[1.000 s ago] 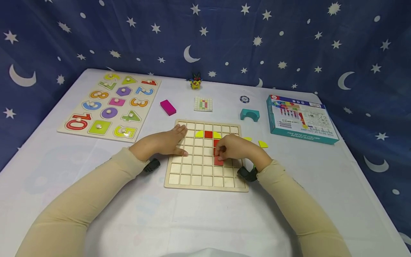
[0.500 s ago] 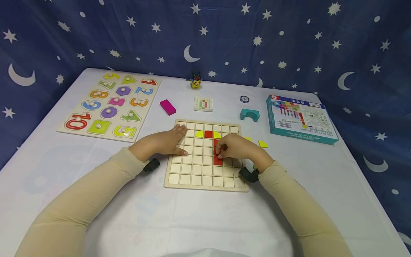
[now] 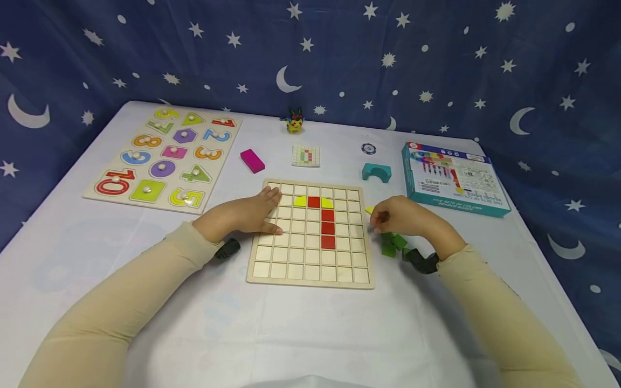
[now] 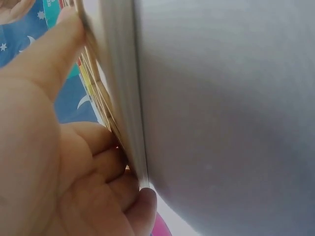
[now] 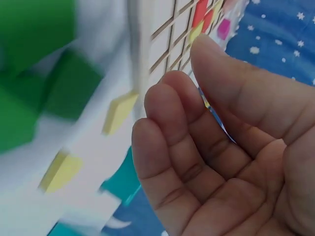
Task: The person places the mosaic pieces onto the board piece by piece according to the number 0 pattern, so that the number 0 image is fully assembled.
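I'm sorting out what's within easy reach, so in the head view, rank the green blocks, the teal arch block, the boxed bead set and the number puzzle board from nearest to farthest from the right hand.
From the right hand:
1. Green blocks, just below the hand, by the wrist.
2. Teal arch block, beyond the hand.
3. Boxed bead set, far right.
4. Number puzzle board, far left, across the grid board.

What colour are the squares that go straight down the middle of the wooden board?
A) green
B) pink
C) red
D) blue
C: the squares in a line down the board are red, under a red square with yellow pieces at its sides.
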Motion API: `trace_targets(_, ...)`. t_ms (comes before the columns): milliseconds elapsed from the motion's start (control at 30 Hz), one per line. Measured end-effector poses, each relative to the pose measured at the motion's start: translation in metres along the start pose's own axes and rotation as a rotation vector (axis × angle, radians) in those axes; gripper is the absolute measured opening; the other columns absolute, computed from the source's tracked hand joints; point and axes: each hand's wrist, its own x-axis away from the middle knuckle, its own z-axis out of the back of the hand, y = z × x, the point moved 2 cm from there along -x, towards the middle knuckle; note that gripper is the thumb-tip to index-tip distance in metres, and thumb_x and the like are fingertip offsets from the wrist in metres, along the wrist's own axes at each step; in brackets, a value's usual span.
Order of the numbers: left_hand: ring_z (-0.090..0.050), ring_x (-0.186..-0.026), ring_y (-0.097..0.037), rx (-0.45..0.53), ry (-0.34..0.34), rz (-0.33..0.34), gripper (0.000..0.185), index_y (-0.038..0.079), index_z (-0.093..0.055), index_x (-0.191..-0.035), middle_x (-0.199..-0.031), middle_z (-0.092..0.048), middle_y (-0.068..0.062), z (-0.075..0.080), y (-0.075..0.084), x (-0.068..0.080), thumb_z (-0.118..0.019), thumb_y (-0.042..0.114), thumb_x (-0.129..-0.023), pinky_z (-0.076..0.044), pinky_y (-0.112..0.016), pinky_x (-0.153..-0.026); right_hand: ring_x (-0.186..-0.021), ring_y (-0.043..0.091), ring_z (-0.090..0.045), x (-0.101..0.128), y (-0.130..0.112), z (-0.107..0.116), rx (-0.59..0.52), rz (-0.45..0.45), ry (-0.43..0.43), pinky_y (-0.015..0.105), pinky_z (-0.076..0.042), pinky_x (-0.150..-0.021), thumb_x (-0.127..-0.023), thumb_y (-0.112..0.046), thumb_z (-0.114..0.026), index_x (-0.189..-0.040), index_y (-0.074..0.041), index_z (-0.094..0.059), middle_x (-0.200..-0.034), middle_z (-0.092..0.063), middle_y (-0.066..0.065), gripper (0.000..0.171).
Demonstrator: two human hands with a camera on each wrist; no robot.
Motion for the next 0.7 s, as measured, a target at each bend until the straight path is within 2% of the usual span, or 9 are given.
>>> trace_targets(400, 0.003, -0.141, -0.035, -0.008, 0.004, 0.005, 0.09, -0.007, -0.007, -0.145, -0.153, -0.001, -0.021, -0.003, -0.004, -0.003, -0.055, 0.045, -0.089, -0.01, -0.045, -0.115, -0.079, 0.017, -0.054, 0.024, 0.035, 0.004, -0.021, -0.101, 0.008, 0.032, -0.05, -0.074, -0.081, -0.007, -0.067, -0.094, -0.004, -0.068, -0.086, -0.065, 0.003, 0.013)
trace_targets(700, 0.003, -0.141, -0.035, -0.002, 0.007, 0.004, 0.091, -0.006, -0.007, -0.145, -0.153, -0.001, -0.021, -0.004, -0.004, -0.003, -0.055, 0.046, -0.088, -0.01, -0.045, -0.115, -0.081, 0.02, -0.053, 0.023, 0.042, 0.008, -0.01, -0.121, 0.034, 0.035, -0.049, -0.075, -0.082, -0.008, -0.066, -0.098, -0.003, -0.068, -0.09, -0.065, 0.006, 0.016)
